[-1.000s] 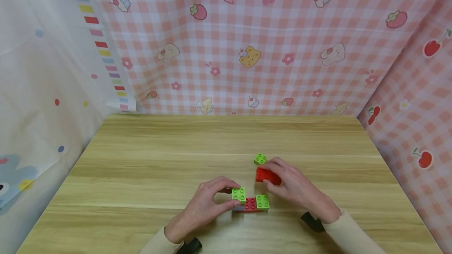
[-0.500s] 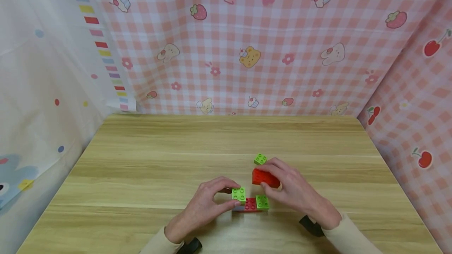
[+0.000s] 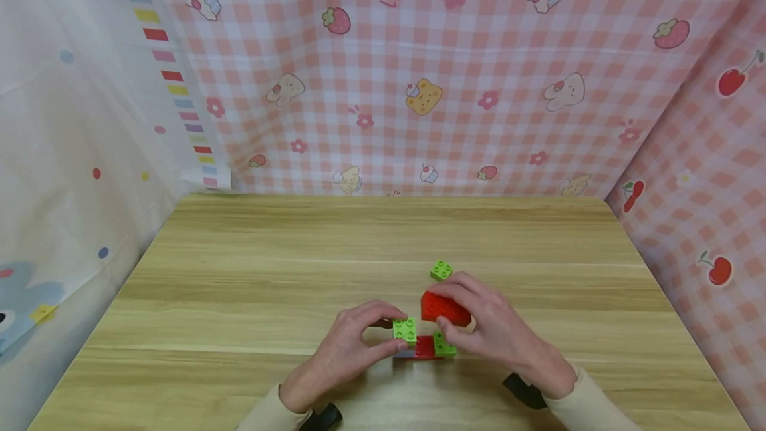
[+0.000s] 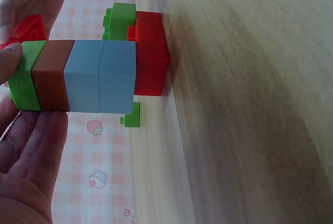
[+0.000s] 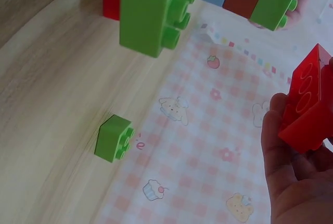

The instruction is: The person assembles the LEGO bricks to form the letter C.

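My left hand (image 3: pixel 350 344) pinches the green brick (image 3: pixel 404 331) that tops a tower. Below that brick, in the left wrist view, come a brown brick (image 4: pixel 52 76) and two blue bricks (image 4: pixel 99 76). The tower stands at the left end of a long red brick (image 3: pixel 425 346) lying on the table. Another green brick (image 3: pixel 445 344) sits on its right end. My right hand (image 3: pixel 503 324) grips a second red brick (image 3: pixel 443 309) in the air, just behind and above that right end. This brick's hollow underside (image 5: pixel 304 91) shows in the right wrist view.
A loose green brick (image 3: pixel 441 270) with its studs up lies on the wooden table (image 3: pixel 269 251), behind my right hand's fingers. A checked cloth (image 3: pixel 371 52) hangs along the table's back edge, and more cloth hangs at both sides.
My right hand has brought the red brick leftward and nearer to me, toward the tower, and the brick has tilted. The left hand, tower and loose green brick have stayed put.
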`<state>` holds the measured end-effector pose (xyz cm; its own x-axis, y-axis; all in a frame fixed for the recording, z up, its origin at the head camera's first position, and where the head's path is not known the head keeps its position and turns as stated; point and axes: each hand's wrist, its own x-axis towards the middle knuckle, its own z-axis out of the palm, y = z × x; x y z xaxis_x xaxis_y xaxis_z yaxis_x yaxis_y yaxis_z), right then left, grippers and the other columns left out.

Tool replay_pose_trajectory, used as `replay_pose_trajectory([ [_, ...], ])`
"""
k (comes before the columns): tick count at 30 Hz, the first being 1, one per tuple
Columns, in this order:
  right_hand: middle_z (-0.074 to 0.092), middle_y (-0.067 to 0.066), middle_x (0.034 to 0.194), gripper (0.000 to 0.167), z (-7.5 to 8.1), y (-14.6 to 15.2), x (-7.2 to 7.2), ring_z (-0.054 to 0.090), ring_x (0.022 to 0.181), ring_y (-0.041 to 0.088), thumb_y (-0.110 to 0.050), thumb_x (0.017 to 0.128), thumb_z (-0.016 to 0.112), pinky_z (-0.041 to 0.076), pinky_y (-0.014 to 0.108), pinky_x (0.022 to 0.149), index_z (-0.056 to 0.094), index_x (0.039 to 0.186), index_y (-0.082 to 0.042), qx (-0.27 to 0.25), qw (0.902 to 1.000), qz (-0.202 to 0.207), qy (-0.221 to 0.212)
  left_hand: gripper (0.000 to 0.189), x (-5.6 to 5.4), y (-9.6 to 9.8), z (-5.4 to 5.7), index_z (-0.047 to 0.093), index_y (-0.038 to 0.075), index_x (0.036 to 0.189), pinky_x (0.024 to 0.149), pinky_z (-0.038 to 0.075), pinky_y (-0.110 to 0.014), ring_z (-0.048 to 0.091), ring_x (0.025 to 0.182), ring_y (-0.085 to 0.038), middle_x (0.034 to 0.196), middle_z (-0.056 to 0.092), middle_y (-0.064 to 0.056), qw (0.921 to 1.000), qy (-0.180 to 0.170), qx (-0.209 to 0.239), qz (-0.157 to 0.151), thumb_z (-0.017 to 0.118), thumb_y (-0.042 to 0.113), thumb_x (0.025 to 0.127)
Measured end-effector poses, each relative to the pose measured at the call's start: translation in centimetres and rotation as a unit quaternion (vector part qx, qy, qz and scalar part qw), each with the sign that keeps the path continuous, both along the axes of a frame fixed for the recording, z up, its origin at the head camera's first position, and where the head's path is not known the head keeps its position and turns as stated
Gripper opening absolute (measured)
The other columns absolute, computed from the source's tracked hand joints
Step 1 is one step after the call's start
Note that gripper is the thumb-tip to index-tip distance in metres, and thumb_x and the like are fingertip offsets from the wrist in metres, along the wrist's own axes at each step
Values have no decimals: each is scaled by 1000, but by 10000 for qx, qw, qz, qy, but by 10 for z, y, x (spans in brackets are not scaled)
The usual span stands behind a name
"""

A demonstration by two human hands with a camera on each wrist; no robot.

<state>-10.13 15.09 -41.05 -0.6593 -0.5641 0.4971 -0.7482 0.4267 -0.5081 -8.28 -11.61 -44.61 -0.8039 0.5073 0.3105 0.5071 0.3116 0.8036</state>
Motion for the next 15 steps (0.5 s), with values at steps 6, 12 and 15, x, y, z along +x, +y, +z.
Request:
replay_pose_trajectory([
  [6, 63, -3, 112, 35, 2, -3, 3, 58, 84, 5, -9, 88, 73, 55, 18, 68, 69, 122, -10, -83, 9999, 140, -8, 30, 0, 0, 0, 71, 14, 119, 89, 61, -40, 69, 103, -12, 116, 71, 2, 10000, 57, 5, 16, 81, 19, 92],
  [12, 64, -2, 114, 37, 2, -5, 4, 59, 85, 5, -9, 87, 75, 54, 15, 70, 68, 123, -10, -127, 9994, 287, 158, 31, 0, 0, 0, 71, 13, 119, 89, 61, -37, 69, 102, -12, 115, 72, 2, 9999, 118, 11, 22, 82, 17, 91],
  [15, 65, -2, 116, 38, 1, -5, 5, 60, 86, 5, -9, 87, 76, 54, 14, 72, 68, 124, -11, -105, 9993, 317, 167, 31, 0, 0, -1, 71, 13, 119, 89, 61, -37, 69, 102, -12, 115, 72, 1, 9999, 140, 30, 1, 82, 16, 91],
])
